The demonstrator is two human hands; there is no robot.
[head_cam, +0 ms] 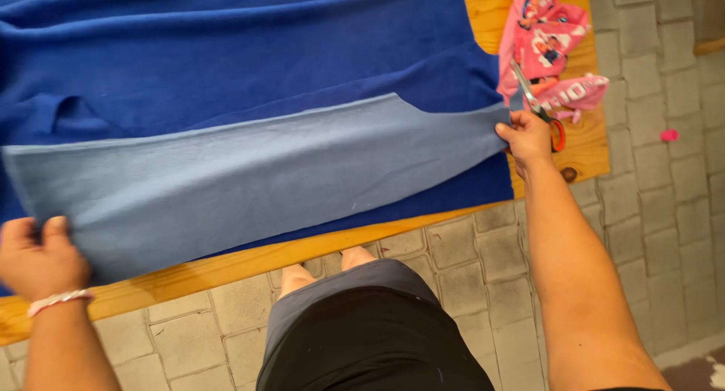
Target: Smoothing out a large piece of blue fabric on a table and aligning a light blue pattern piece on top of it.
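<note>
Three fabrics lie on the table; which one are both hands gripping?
The light blue strip, left hand and right hand at its ends. The dark blue cloth lies beneath; the pink print lies untouched.

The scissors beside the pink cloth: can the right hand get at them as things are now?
Probably yes. The right hand pinches the end of the light blue fabric piece, and the scissors lie right beside its fingers on the wooden table, nothing between.

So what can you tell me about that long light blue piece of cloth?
The light blue cloth piece is a long, soft, knit-looking strip, wide at the left end and tapering to the right. It lies flat and stretched across the dark blue fabric on the wooden table. The left hand pinches its wide end; the right hand grips its narrow tip.
</note>
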